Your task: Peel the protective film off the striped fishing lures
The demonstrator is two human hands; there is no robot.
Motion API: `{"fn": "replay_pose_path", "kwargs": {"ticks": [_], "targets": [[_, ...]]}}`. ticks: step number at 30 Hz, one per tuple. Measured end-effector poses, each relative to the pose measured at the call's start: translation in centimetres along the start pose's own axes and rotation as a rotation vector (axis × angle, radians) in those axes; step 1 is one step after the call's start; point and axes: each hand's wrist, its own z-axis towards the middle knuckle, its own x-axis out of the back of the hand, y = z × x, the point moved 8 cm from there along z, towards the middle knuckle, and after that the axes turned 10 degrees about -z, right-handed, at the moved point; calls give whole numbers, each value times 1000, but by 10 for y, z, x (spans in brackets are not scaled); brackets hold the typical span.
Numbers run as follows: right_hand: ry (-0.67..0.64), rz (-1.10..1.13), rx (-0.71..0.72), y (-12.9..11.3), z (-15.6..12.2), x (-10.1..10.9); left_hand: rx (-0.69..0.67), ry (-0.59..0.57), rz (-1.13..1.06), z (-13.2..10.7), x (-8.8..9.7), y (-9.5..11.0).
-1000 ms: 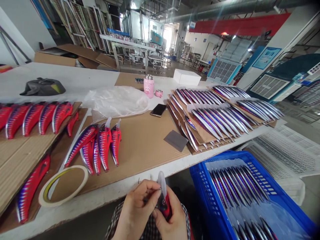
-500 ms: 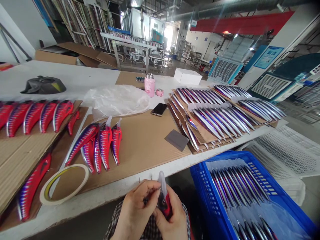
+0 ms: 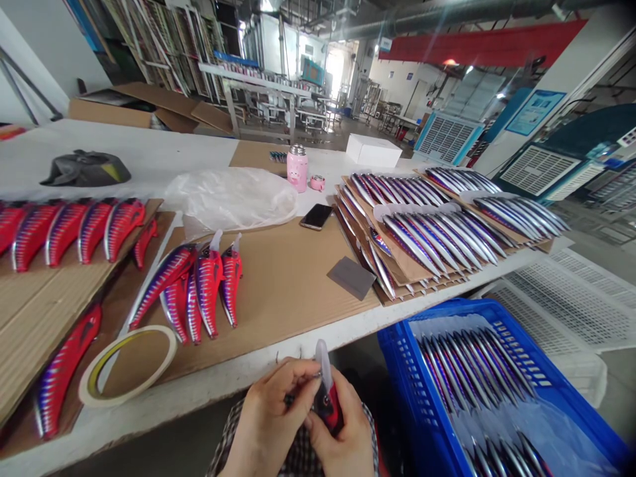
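In front of my lap, below the table's front edge, my right hand [image 3: 346,424] is wrapped round a red fishing lure [image 3: 327,405] whose clear lip points up. My left hand [image 3: 278,412] is closed in a pinch at the head end of that lure, by the base of the lip. Whatever is between its thumb and forefinger is too small to name. Several red and purple fishing lures [image 3: 207,291] lie on the cardboard ahead, left of centre. More red lures [image 3: 64,232] rest in a row on raised cardboard at the left.
A tape roll [image 3: 169,361] lies at the table's front left. A phone [image 3: 316,216], grey card [image 3: 351,277], plastic bag [image 3: 233,199] and pink bottle [image 3: 297,169] are further back. Silver lures [image 3: 437,238] cover cardboard at the right. A blue crate [image 3: 405,371] of lures stands below.
Almost nothing differs. Both hands keep the same hold at the lure, with only a very slight shift of the fingers at its head.
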Motion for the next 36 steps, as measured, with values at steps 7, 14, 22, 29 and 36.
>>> {"fn": "replay_pose_path", "kwargs": {"ticks": [7, 14, 22, 29, 36], "targets": [[11, -5, 10, 2, -2, 0, 36, -31, -38, 1, -2, -3], [11, 27, -1, 0, -1, 1, 72, -50, -73, 0, -1, -9], [11, 13, 6, 1, -1, 1, -18, -17, -53, -1, -1, -8], [21, -15, 19, -1, -1, 3, 3, -19, -48, 0, -1, -5], [0, -30, 11, 0, -2, 4, 164, -23, -268, 0, -2, -15]]}}
